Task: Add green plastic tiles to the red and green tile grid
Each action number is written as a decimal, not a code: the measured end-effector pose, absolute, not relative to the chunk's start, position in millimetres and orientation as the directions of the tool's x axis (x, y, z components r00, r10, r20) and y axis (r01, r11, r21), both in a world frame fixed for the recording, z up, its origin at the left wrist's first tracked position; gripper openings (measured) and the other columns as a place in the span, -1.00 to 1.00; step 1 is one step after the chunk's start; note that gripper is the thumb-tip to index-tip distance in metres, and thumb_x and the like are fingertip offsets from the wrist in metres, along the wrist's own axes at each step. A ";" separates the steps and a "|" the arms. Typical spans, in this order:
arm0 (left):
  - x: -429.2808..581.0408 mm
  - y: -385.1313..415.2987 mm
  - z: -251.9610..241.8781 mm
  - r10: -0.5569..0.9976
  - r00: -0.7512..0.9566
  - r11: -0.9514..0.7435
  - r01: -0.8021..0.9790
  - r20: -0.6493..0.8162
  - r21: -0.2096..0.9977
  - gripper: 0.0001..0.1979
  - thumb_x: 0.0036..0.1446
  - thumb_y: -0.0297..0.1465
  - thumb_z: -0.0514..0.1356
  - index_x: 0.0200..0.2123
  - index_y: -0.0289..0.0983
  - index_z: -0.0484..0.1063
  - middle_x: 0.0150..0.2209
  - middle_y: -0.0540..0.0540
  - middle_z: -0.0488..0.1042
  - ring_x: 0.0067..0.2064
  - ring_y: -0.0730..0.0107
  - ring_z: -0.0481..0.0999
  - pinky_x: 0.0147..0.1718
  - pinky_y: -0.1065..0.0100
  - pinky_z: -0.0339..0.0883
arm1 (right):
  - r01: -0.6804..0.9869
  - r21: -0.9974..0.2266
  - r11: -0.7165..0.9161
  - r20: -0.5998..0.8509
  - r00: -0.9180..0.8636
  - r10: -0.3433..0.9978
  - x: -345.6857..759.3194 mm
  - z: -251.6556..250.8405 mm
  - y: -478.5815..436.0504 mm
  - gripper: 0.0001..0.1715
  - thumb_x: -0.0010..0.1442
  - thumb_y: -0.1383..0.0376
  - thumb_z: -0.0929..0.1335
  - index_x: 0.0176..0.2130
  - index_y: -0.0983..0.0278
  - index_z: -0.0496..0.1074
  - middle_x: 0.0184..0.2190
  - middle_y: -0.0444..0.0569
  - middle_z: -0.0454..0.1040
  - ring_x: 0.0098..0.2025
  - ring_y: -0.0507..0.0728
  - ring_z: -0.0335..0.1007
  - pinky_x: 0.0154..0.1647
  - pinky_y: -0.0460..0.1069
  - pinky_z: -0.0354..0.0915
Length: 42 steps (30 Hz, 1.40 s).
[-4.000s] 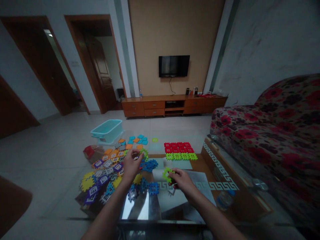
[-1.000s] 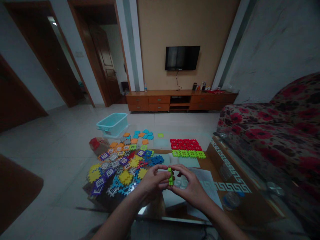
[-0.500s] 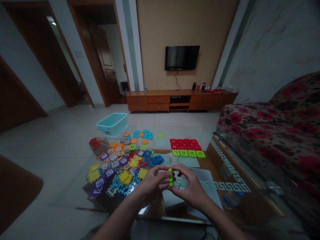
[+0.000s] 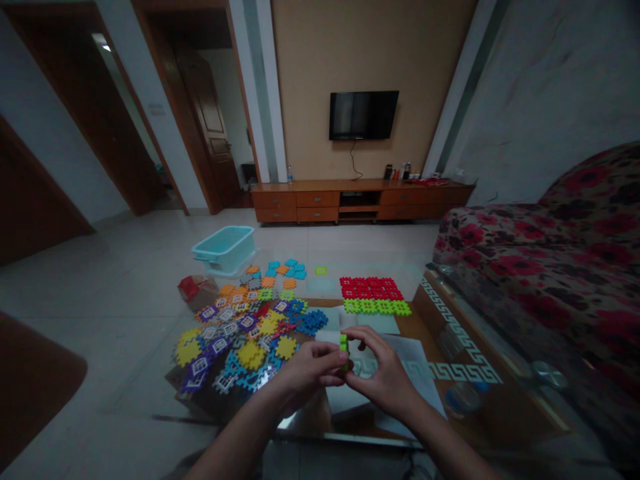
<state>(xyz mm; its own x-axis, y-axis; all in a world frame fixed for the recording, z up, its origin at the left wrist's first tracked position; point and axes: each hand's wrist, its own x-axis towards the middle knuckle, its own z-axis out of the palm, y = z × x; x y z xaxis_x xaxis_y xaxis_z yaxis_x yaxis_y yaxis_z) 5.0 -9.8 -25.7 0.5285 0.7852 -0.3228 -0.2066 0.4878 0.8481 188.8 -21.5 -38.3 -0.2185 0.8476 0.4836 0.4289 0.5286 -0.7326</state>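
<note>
- The left hand (image 4: 310, 373) is curled nearly closed, its fingertips pressed against the lower end of a small lime-green plastic stack of interlocking tiles (image 4: 344, 350).
- The right hand (image 4: 385, 377) is partly closed over the same stack, pinching it from the other side; the stack stands upright between the 2 hands, above a sheet of white paper (image 4: 415, 353).
- Behind the hands lies a heap of multicoloured plastic waffle tiles (image 4: 235, 333), beside 2 laid-out groups: a red plastic tile panel (image 4: 370, 288) and a lime-green plastic tile row (image 4: 377, 307).
- The step in hand appears to be joining lime-green tiles edge to edge.
- The next move seems to call for firm, even pressure from both hands, with the stack kept square.
</note>
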 end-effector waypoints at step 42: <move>7.2 -11.7 -22.0 0.765 0.545 0.541 -0.251 -0.344 0.803 -0.64 -0.10 -0.26 0.46 -0.31 -0.38 0.51 -0.33 -0.20 0.57 -0.31 0.36 0.53 -0.24 0.34 0.30 | 0.451 -0.667 0.593 0.552 -0.237 0.800 188.4 -32.6 -24.9 -0.37 -0.12 0.47 0.38 -0.01 0.17 0.38 -0.08 0.02 0.48 -0.04 0.22 0.44 -0.09 0.10 0.41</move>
